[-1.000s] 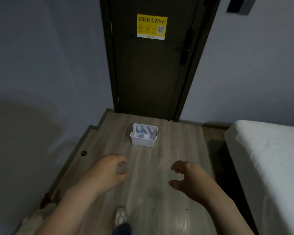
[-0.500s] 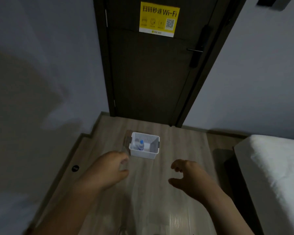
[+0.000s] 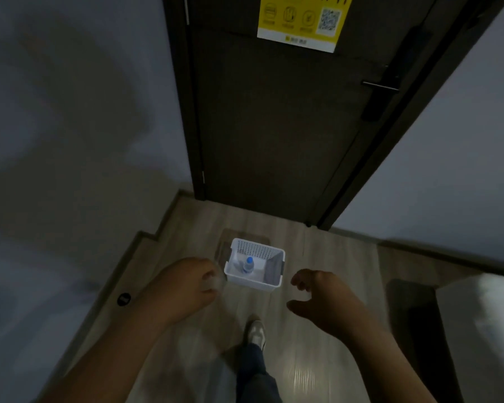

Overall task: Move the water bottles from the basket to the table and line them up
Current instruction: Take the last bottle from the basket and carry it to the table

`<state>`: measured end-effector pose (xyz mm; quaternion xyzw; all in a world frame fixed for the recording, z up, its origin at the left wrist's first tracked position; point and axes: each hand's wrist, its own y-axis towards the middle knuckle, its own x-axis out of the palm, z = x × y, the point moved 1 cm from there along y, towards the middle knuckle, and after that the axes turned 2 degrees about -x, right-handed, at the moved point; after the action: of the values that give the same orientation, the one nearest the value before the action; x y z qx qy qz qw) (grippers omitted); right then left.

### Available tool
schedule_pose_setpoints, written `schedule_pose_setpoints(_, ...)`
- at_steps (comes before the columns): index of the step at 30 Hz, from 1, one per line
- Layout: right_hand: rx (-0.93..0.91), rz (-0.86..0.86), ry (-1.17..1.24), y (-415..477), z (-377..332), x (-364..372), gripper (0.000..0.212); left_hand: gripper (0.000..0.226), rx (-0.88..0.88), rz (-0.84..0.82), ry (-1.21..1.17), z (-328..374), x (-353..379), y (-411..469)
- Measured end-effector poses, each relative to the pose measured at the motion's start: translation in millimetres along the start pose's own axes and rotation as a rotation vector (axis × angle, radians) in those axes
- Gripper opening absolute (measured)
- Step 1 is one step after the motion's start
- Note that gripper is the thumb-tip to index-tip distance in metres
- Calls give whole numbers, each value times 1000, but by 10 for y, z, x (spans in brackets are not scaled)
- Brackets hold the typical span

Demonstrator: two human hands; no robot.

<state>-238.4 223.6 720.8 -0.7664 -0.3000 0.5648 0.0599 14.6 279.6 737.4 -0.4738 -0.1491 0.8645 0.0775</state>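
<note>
A white perforated basket (image 3: 252, 284) stands on the wood floor in front of a dark door. Inside it stands a clear water bottle with a blue cap (image 3: 248, 264); other bottles, if any, are too blurred to tell. My left hand (image 3: 186, 286) hovers just left of the basket with its fingers curled; a faint translucent blur sits at the fingertips, and I cannot tell if it holds anything. My right hand (image 3: 323, 298) hovers right of the basket, thumb and fingers loosely curled, holding nothing. No table is in view.
The dark door (image 3: 274, 126) with a yellow sticker is shut behind the basket. A wall runs along the left, with a small black round fitting (image 3: 123, 299) on the floor. A white bed corner (image 3: 480, 330) is at the right. My shoe (image 3: 256, 334) is stepping forward.
I have walked closer to the basket, which now lies between my two hands. Both hands keep the same pose.
</note>
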Motion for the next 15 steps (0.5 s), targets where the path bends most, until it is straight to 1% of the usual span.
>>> schedule_pose_setpoints(7, -42, -72, 0, 1156, 360, -613, 44, 25, -101, -21, -33, 224, -151, 1056)
schedule_pose_setpoints(12, -83, -95, -21, 1859, 537, -752, 46, 34, -152, 91, -80, 205, -101, 1700)
schedule_pose_setpoints(15, -79, -156, -3, 2246, 641, -667, 43, 32, -228, -13, -106, 23, 29, 2062)
